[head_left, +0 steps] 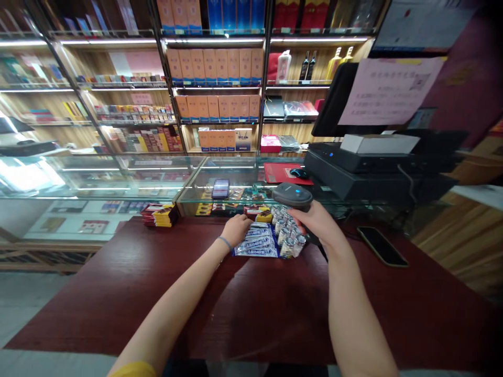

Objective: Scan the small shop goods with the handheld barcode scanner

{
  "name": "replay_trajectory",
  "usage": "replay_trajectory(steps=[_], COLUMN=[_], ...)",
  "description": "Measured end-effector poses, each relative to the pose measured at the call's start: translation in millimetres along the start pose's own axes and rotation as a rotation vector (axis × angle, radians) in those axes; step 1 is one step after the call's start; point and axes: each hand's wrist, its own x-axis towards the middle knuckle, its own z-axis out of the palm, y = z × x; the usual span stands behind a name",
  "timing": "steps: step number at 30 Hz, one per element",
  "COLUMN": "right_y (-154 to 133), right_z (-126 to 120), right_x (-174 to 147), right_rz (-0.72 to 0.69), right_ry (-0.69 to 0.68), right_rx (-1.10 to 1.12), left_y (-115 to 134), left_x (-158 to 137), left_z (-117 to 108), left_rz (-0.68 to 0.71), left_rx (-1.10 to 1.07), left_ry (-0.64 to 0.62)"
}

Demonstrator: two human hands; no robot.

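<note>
My right hand (pixel 312 222) is closed round the handle of a dark grey barcode scanner (pixel 291 194), whose head shows a small blue light. Below the scanner stand several small cans (pixel 287 246) in rows, wrapped in clear film. My left hand (pixel 236 230) rests at the left edge of blue and white packets (pixel 257 243) laid side by side. Its fingers are curled and their tips are partly hidden, close to a stack of red and yellow packets (pixel 262 214). What they hold, if anything, cannot be made out.
A second stack of red and yellow packets (pixel 159 214) sits at the table's (pixel 251 314) back left. A phone (pixel 382 246) lies at right. Behind is a glass counter (pixel 188 180) bearing another phone (pixel 220 188), a mouse (pixel 299 173) and a monitor (pixel 334 99).
</note>
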Motion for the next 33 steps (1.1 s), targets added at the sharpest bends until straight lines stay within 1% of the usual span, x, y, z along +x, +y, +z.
replay_trajectory(steps=[1, 3, 6, 8, 10, 11, 13, 16, 18, 19, 21, 24, 27, 30, 33], right_y=[-1, -3, -3, -2, -1, 0, 1, 3, 4, 5, 8, 15, 21, 22, 23], right_z=[1, 4, 10, 19, 30, 36, 49, 68, 81, 88, 102, 125, 146, 162, 172], right_x=[0, 0, 1, 2, 3, 3, 3, 3, 2, 2, 0, -6, -14, -23, -28], right_rz=[0.012, 0.032, 0.031, 0.032, 0.036, 0.040, 0.038, 0.021, 0.011, 0.005, -0.017, -0.039, -0.031, 0.027, 0.044], right_ry=[-0.005, -0.004, 0.015, 0.018, 0.013, 0.010, -0.014, -0.062, -0.093, -0.106, -0.139, -0.188, -0.284, -0.374, -0.443], right_rx=[0.001, 0.004, 0.002, 0.009, 0.029, 0.035, 0.020, -0.076, -0.150, -0.180, -0.233, -0.326, -0.414, -0.467, -0.511], left_y=[1, 2, -1, -6, -13, -16, -23, -32, -40, -46, -61, -86, -103, -108, -106], left_x=[-3, -11, -31, -46, -60, -67, -78, -91, -98, -100, -105, -114, -123, -128, -130], left_z=[-4, -13, -30, -38, -42, -43, -42, -43, -47, -51, -60, -74, -85, -92, -96], left_rz=[-0.005, -0.034, -0.135, -0.262, -0.416, -0.487, -0.612, -0.763, -0.824, -0.834, -0.814, -0.737, -0.729, -0.729, -0.697], left_rx=[-0.017, -0.098, -0.322, -0.498, -0.686, -0.786, -0.991, -1.239, -1.304, -1.291, -1.166, -0.819, -0.551, -0.456, -0.423], left_ry=[0.032, 0.144, 0.382, 0.534, 0.636, 0.664, 0.681, 0.635, 0.563, 0.520, 0.427, 0.264, 0.106, 0.005, -0.020])
